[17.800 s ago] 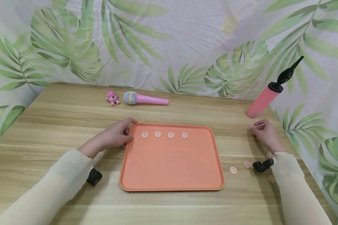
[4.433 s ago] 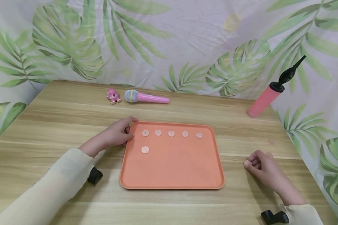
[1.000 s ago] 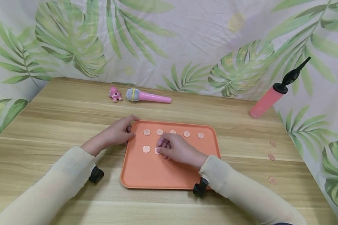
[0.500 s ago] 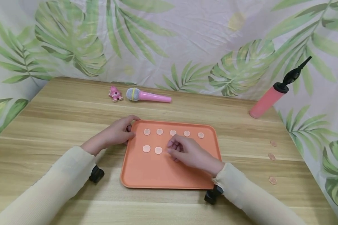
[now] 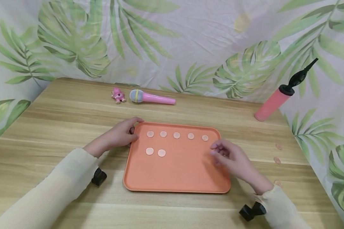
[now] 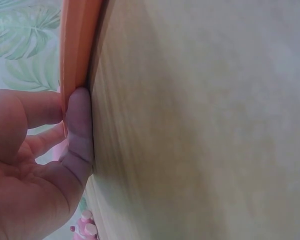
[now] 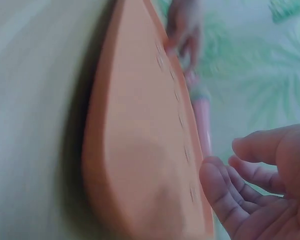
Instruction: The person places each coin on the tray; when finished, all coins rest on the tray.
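Note:
My left hand (image 5: 118, 135) grips the far left corner of an orange tray (image 5: 183, 175). In the left wrist view its thumb and a finger pinch the tray's rim (image 6: 80, 45) from both sides. Copper-coloured coins lie flat on the tray: several form a row along the far side, one of them a coin (image 5: 176, 135) in the middle. Two more, including a coin (image 5: 161, 153), lie below that row's left end. Over the tray's right edge hovers my right hand (image 5: 233, 159), fingers loosely bent, thumb apart, nothing held.
Right of the tray, three loose coins lie on the table, one coin (image 5: 277, 160) between the others. Behind the tray are a pink toy figure (image 5: 118, 95) and a pink microphone (image 5: 154, 98). A pink hand pump (image 5: 272, 103) stands at the back right.
Compared with earlier frames, a second coin now lies in the nearer row, let go by the right hand. That hand has since moved right, away from it. The left hand stays on the tray.

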The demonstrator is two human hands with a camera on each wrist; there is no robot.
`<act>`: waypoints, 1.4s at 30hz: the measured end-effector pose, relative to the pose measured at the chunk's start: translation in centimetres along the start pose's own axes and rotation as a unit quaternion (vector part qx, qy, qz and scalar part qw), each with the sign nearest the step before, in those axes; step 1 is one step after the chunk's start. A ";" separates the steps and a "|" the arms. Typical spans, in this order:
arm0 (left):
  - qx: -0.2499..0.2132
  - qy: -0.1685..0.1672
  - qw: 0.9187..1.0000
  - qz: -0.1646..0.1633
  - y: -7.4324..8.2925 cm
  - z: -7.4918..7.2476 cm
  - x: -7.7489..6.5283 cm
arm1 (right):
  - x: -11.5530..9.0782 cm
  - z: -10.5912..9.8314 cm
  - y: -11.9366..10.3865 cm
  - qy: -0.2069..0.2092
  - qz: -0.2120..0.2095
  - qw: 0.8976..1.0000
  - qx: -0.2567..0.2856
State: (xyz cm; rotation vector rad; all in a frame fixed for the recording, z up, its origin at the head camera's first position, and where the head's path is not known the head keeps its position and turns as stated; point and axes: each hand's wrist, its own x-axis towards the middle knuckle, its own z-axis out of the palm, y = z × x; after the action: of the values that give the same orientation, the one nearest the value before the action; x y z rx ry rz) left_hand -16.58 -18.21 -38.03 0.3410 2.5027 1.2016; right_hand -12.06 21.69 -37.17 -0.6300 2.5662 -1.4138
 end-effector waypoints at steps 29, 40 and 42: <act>0.005 0.005 1.000 0.000 0.1 -0.1 0.0 | -7.9 -15.5 9.9 0.063 0.250 0.929 -0.267; 0.006 0.006 1.000 0.002 -0.1 0.1 0.1 | -7.8 -16.1 10.6 0.062 0.251 0.929 -0.265; 0.007 0.005 1.000 0.001 0.0 0.1 0.1 | -7.9 -16.0 10.6 0.061 0.252 0.930 -0.262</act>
State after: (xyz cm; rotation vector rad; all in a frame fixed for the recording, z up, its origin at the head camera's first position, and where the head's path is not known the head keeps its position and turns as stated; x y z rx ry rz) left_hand -16.66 -18.13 -38.14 0.3420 2.5199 1.1909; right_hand -13.17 42.39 -37.79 0.0907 2.9171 -0.6241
